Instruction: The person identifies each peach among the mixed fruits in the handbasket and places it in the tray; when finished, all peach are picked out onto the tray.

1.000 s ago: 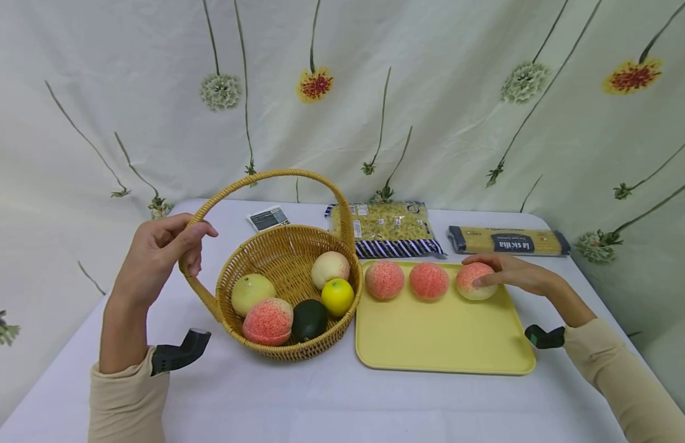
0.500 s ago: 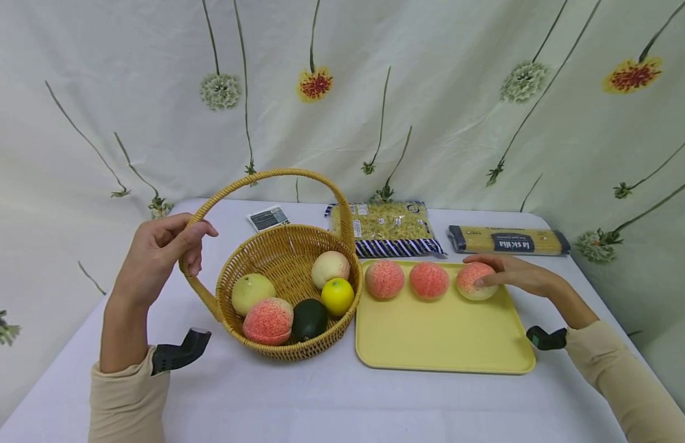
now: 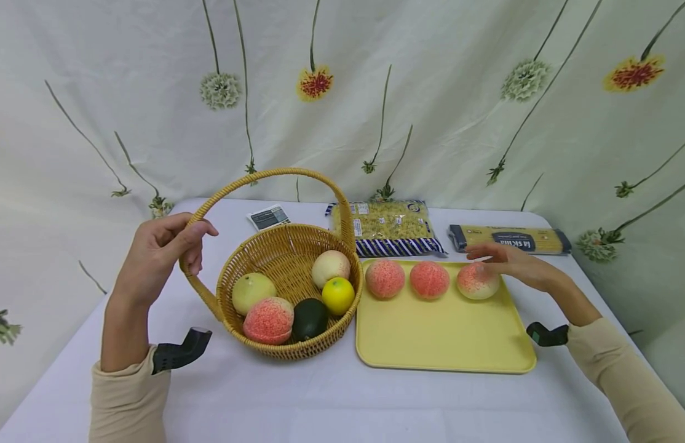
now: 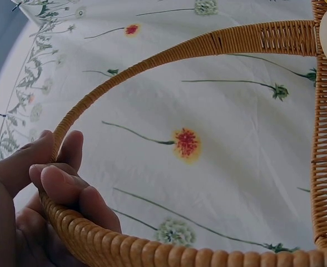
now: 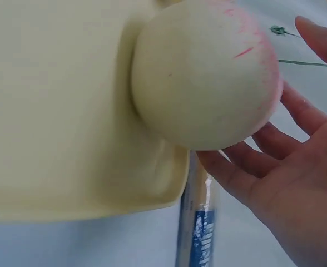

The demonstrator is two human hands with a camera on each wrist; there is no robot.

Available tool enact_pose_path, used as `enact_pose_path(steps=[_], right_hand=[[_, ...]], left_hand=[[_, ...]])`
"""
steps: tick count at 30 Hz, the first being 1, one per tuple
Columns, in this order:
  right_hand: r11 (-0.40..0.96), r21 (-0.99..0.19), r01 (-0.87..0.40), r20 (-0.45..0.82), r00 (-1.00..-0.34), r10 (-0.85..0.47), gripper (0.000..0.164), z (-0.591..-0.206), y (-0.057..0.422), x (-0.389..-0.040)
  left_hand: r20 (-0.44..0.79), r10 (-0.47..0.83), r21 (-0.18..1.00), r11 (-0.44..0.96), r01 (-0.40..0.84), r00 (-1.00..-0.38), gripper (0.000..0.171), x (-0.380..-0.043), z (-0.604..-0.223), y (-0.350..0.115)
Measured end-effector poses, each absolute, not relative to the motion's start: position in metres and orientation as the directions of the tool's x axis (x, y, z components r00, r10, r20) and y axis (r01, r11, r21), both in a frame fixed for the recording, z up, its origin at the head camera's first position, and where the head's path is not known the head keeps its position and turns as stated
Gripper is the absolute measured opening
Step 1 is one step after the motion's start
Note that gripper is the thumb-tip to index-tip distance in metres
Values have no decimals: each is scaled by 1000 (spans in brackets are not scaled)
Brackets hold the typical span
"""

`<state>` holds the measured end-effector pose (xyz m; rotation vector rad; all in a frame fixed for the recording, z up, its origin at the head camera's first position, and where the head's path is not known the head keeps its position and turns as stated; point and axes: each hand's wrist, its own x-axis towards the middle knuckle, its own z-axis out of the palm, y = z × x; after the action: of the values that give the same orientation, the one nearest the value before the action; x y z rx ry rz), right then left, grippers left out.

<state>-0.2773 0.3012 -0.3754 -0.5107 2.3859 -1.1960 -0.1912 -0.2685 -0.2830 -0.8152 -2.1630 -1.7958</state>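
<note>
My left hand (image 3: 164, 249) grips the wrapped handle (image 4: 130, 72) of a wicker basket (image 3: 289, 243) on its left side, fingers curled round it. Inside the basket lie a pale green round fruit (image 3: 253, 293), a pink peach (image 3: 269, 321), a dark green avocado (image 3: 310, 320), a yellow lemon (image 3: 338, 296) and a cream peach (image 3: 329, 269). My right hand (image 3: 516, 267) hovers with loosely spread fingers at the right-hand peach (image 5: 202, 78), thumb lifted away from it. This peach rests in the far right corner of a yellow tray (image 3: 442, 338).
Two more pink peaches, one (image 3: 385, 279) by the basket and one (image 3: 429, 280) in the middle, sit along the tray's far edge. Behind stand a bag of pasta (image 3: 387, 227), a spaghetti pack (image 3: 508, 240) and a small white-and-dark packet (image 3: 269, 218). A flowered cloth (image 3: 431, 123) hangs at the back.
My right hand has loosened from the right-hand peach and risen slightly, its thumb now off the fruit. The left hand and the basket have stayed put.
</note>
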Motion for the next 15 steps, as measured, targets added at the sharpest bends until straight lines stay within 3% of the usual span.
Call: enact_pose_path(steps=[9, 15], right_hand=[[510, -831, -222, -95, -846, -524, 49, -351, 284, -273], [436, -857, -276, -40, -807, -589, 48, -342, 262, -269]], left_hand=[[495, 275, 835, 112, 539, -824, 14, -191, -283, -269], [495, 270, 836, 111, 538, -826, 13, -191, -282, -268]])
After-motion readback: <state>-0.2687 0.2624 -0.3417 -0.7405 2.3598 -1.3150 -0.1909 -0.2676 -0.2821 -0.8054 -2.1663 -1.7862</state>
